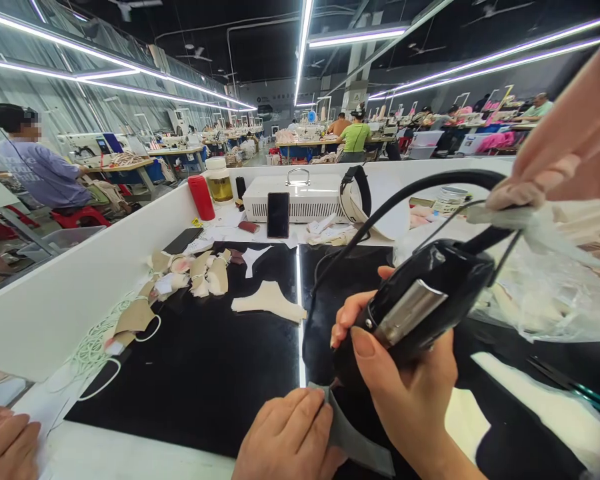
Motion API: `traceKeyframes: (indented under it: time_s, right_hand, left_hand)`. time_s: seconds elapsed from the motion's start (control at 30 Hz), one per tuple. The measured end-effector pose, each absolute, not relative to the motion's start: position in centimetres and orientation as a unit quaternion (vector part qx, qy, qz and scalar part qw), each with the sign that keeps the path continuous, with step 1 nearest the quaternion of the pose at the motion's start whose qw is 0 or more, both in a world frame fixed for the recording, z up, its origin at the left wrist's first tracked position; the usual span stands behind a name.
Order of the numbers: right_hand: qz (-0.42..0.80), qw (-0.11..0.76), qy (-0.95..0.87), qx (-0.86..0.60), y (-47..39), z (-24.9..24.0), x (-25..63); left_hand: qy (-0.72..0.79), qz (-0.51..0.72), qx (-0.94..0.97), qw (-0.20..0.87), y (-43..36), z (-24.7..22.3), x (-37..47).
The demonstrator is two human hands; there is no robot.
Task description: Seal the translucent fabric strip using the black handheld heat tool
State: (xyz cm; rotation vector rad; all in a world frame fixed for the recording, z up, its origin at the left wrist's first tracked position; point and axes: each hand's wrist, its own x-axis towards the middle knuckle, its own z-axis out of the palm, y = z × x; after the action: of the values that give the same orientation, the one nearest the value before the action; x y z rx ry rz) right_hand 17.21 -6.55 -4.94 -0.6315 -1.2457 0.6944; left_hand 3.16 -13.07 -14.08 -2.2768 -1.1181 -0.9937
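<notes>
My right hand (420,380) is wrapped round a black handheld tool (425,300) with a metal plate on its side and a thick black cable. The tool's lower end points down beside a grey piece of fabric (355,437). My left hand (290,433), fingers together, grips the upper end of that fabric at the front of the black work surface (205,360). A cream fabric piece (267,301) lies flat farther back, and a small white piece (254,259) is behind it.
Beige fabric bundles (210,273) and pale green cord (97,333) lie at the left. Scissors (575,387) and a white piece (545,407) are at the right. Another person's hand (7,440) shows at lower left; an arm (575,127) reaches in at upper right.
</notes>
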Motion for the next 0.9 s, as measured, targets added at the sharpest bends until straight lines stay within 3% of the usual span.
traceKeyframes:
  time_s: [0.9]
  right_hand:
    - [0.384,0.713,-0.535,-0.242,-6.3,-5.4,16.5]
  left_hand:
    - [-0.406,-0.375,-0.804,0.22,-13.1,-14.2,3.6]
